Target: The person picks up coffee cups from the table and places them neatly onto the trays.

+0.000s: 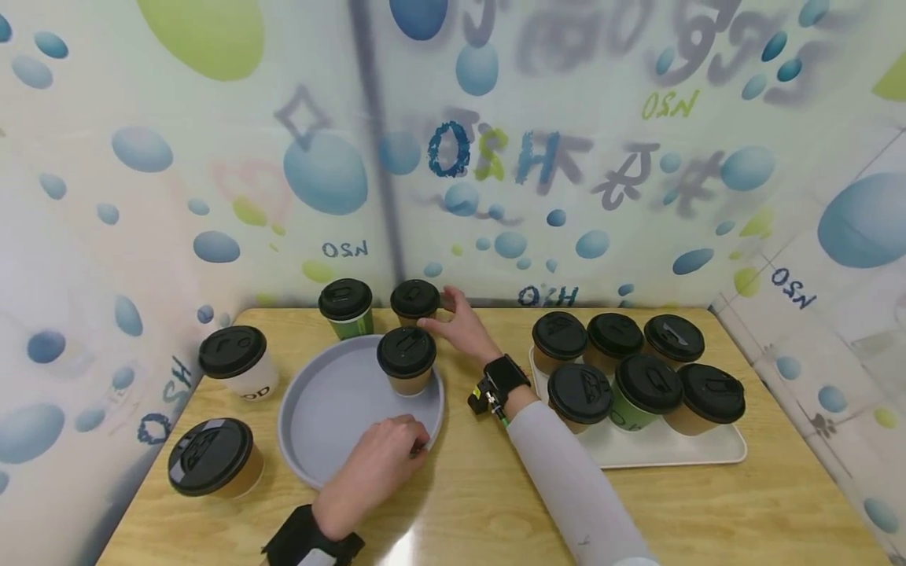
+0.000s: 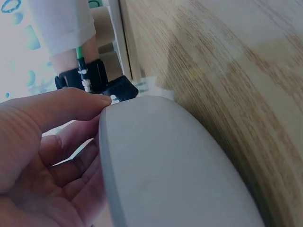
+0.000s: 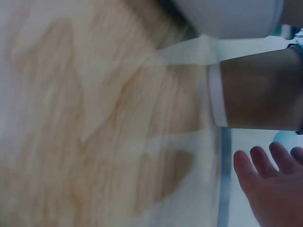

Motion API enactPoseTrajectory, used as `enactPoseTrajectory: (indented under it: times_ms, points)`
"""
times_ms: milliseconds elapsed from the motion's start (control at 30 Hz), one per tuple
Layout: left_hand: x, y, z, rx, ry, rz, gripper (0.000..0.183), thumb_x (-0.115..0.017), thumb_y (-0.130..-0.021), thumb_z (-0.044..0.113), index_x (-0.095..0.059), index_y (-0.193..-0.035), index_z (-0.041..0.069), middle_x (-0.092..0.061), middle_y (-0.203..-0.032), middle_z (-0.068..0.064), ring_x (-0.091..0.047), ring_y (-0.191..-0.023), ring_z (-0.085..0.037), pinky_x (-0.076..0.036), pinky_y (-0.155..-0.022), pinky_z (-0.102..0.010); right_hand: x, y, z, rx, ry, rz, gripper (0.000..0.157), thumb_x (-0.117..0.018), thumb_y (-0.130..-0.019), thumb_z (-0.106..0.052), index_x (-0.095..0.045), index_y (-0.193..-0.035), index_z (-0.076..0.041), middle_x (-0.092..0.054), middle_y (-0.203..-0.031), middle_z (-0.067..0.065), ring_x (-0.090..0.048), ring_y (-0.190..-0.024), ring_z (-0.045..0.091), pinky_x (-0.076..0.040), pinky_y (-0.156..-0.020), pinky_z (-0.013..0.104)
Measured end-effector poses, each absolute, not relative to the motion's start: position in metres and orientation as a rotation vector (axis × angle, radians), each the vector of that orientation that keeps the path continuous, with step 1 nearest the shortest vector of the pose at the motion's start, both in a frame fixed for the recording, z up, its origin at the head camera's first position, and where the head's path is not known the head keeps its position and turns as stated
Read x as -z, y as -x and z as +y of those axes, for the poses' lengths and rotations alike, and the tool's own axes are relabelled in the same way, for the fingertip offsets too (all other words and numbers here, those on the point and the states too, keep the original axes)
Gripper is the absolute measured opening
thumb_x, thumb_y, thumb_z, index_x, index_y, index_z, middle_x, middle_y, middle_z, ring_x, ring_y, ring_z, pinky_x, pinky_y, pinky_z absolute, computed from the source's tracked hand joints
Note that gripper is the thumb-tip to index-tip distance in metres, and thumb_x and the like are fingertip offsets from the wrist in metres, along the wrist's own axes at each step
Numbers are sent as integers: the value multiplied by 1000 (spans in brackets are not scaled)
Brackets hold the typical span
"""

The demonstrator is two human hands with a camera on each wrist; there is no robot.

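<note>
A round grey tray (image 1: 325,417) lies on the table, and my left hand (image 1: 385,456) holds its near right rim. In the left wrist view the thumb (image 2: 71,106) lies over the tray's edge with the other fingers curled beneath. One brown paper cup with a black lid (image 1: 406,354) stands inside the tray on its right side. Behind it, by the wall, is another brown lidded cup (image 1: 415,299). My right hand (image 1: 463,326) is beside that back cup, thumb and fingers spread. The right wrist view shows the fingers (image 3: 262,163) apart from the brown cup (image 3: 260,94).
A green lidded cup (image 1: 348,310) stands behind the tray. To its left are a white lidded cup (image 1: 244,365) and a brown one (image 1: 219,460). On the right, a white rectangular tray (image 1: 679,456) bears several lidded cups. A patterned curtain (image 1: 481,212) rises behind the table.
</note>
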State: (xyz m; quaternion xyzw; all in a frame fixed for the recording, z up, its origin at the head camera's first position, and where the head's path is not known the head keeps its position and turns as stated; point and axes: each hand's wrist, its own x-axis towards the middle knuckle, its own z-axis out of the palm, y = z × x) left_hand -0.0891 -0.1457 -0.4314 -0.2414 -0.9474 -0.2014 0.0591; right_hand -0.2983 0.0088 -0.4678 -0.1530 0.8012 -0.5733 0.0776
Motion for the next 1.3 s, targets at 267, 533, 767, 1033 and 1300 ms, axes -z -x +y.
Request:
enactPoseTrajectory:
  times_ms: [267, 533, 767, 1033, 1300]
  points:
    - [434, 86, -141, 625, 723, -2859, 17, -83, -75, 0, -71, -73, 11, -60, -72, 4, -57, -64, -10, -46, -55, -28, 477, 305, 5, 1567, 556, 2416, 95, -77, -94, -26, -17, -162, 0, -33, -163, 23, -37, -149, 34, -31, -121, 46]
    - [435, 86, -138, 615, 723, -2867, 16, -84, -76, 2, -71, -73, 11, -58, -71, 4, -55, -63, -10, -45, -53, -27, 485, 311, 0, 1507, 548, 2446, 90, -77, -94, -26, -21, -159, 2, -39, -158, 24, -40, -147, 35, -32, -121, 45]
    - [435, 91, -134, 605, 727, -2857, 14, -85, -78, 3, -73, -74, 10, -59, -72, 3, -58, -64, -12, -47, -54, -28, 481, 313, 4, 1499, 511, 2507, 84, -77, -95, -31, -30, -156, 3, -47, -151, 23, -46, -142, 34, -38, -116, 47]
    - [438, 93, -133, 549, 692, -2809, 12, -85, -76, 2, -74, -77, 8, -61, -74, 0, -64, -66, -18, -51, -54, -32, 471, 299, 24, 1681, 345, 2525, 89, -80, -91, -40, -31, -154, 0, -49, -147, 22, -48, -139, 35, -39, -114, 51]
    - [440, 99, -131, 474, 672, -2740, 27, -82, -75, 1, -59, -65, 11, -56, -70, -2, -62, -60, -25, -48, -49, -38, 470, 275, 36, 1876, 248, 2491, 95, -79, -91, -44, -26, -158, -2, -44, -153, 21, -45, -142, 33, -39, -115, 50]
